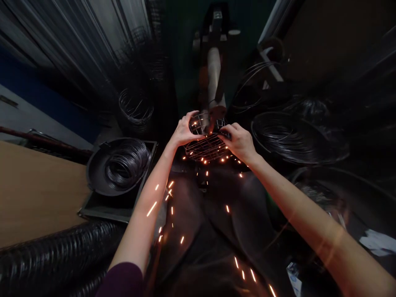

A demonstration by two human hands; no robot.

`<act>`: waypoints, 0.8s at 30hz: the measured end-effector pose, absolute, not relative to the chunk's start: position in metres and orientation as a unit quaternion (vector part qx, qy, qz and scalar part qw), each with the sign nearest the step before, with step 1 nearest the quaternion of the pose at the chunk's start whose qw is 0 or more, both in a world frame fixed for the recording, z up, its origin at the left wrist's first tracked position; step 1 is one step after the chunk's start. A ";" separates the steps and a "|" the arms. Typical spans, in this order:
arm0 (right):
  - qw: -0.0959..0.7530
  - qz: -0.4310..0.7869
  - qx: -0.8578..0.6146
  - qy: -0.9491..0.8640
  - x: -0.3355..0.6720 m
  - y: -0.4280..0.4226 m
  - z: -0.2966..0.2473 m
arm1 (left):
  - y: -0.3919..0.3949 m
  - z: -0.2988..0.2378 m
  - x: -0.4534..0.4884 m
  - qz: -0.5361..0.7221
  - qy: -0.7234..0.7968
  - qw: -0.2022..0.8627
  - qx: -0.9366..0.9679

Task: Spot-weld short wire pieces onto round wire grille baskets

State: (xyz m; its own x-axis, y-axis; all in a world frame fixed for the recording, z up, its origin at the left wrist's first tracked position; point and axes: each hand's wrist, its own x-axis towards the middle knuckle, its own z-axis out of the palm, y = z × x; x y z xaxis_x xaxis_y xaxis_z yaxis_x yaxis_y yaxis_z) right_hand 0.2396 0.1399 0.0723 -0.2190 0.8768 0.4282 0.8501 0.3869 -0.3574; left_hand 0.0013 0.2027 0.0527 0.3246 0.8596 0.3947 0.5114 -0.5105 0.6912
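A round wire basket [202, 152] is held up in front of a spot welder [214, 70], right under the end of its thick arm. Its left rim is in the grip of my left hand [182, 132], thumb on the near side and fingers over the far side. My right hand [239, 141] pinches the basket's right side close to the electrode; a small dark part shows at its fingertips, too unclear to name. Bright orange sparks [203, 161] fly from the contact spot and fall across my forearms and lap.
At the left, a dark pan [93, 175] of wire rings [128, 163] sits on a metal stand [108, 212]. Another wide pan [337, 154] holds wire rings [278, 138] at the right. Stacked wire rings [136, 108] stand behind. A ribbed black stack [58, 251] lies lower left, beside a tan panel [40, 189].
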 end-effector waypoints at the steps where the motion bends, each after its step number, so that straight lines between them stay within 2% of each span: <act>1: 0.314 0.024 -0.546 -0.776 0.253 0.132 0.071 | 0.200 0.047 -0.003 0.384 0.441 0.237 0.776; 3: 0.350 0.028 -0.552 -0.756 0.298 0.108 0.060 | 0.190 0.033 -0.014 0.394 0.444 0.261 0.761; 5: 0.341 0.031 -0.623 -0.704 0.361 0.075 0.038 | 0.180 0.013 -0.028 0.401 0.445 0.305 0.741; 6: 0.304 0.043 -0.685 -0.661 0.394 0.057 0.024 | 0.176 0.002 -0.034 0.396 0.453 0.334 0.726; 8: 0.154 0.087 -0.818 -0.548 0.455 0.022 -0.009 | 0.173 -0.018 -0.042 0.405 0.458 0.384 0.692; 9: 0.110 0.110 -0.843 -0.515 0.479 0.007 -0.026 | 0.173 -0.025 -0.043 0.417 0.462 0.405 0.669; 12: 0.049 0.177 -0.876 -0.446 0.513 -0.024 -0.073 | 0.176 -0.035 -0.041 0.452 0.486 0.446 0.601; 16: 0.035 0.247 -0.872 -0.422 0.506 -0.034 -0.110 | 0.165 -0.023 -0.041 0.474 0.513 0.438 0.565; 24: -0.014 0.273 -0.872 -0.407 0.537 -0.041 -0.119 | 0.090 0.001 -0.043 0.450 0.531 0.344 0.630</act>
State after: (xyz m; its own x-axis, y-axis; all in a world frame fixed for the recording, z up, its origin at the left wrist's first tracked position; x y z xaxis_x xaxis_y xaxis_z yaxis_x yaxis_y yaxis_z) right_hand 0.5365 -0.0409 -0.1185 0.5195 0.7026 -0.4862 0.7176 -0.6677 -0.1981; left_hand -0.0431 0.0897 0.0006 0.0315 0.9787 0.2027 0.3590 -0.2004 0.9116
